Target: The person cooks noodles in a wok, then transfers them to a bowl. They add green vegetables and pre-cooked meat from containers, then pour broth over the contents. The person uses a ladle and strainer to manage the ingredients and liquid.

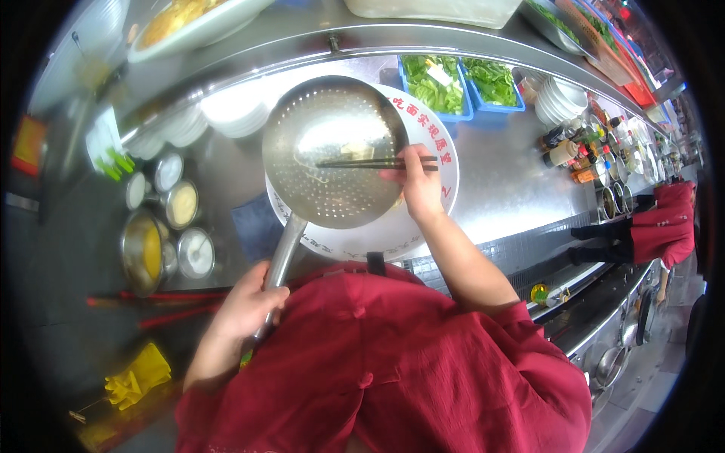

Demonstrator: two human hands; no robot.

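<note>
My left hand [249, 303] grips the metal handle of a large perforated strainer ladle [328, 198]. The ladle's bowl is above a big white plate [436, 141] that bears red and black writing. Dark chopsticks [362, 164] are in my right hand [420, 178], their tips within the outline of the ladle's bowl. A small pale piece of food [358, 150] and a thin pale strand lie in the bowl near the tips. Most of the plate's middle is hidden under the ladle.
Left stand metal bowls [182, 204] of pale and yellow contents. Blue baskets of leafy greens [433, 90] sit behind the plate, beneath a steel shelf [272, 54]. Stacked white bowls [558, 102] and bottles [566, 153] are at right. A person in red [660, 226] stands farther right.
</note>
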